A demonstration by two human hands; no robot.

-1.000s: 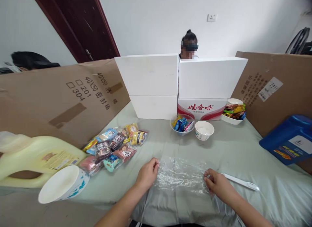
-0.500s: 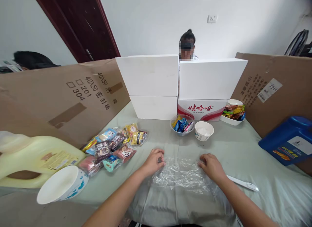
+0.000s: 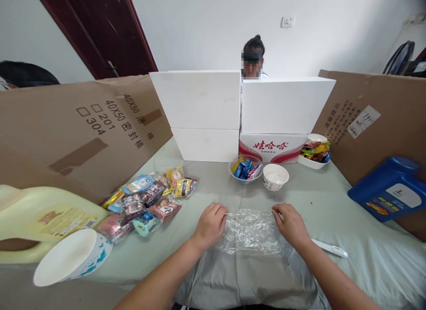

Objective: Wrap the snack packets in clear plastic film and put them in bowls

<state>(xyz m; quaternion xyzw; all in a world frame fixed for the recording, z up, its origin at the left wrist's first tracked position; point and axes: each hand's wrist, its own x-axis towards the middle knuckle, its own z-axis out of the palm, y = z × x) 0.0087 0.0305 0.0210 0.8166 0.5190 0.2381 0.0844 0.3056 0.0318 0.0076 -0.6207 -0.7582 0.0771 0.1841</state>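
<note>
A crumpled sheet of clear plastic film (image 3: 250, 230) lies on the pale green cloth in front of me. My left hand (image 3: 210, 224) pinches its left edge and my right hand (image 3: 292, 225) pinches its right edge, both resting on the cloth. A white plastic knife (image 3: 330, 248) lies just right of my right wrist. A pile of several snack packets (image 3: 148, 199) sits to the left of my left hand.
A white paper bowl (image 3: 69, 257) and a pale yellow jug (image 3: 43, 216) lie at the near left. A clear bowl of candies (image 3: 245, 168), a paper cup (image 3: 275, 176), another snack bowl (image 3: 314, 153), white boxes (image 3: 239, 114), cardboard walls and a blue jug (image 3: 391, 194) surround the cloth. A person sits behind the boxes.
Both hands moved away from me along the film's edges and closer together, bunching the film narrower. The view shifted slightly.
</note>
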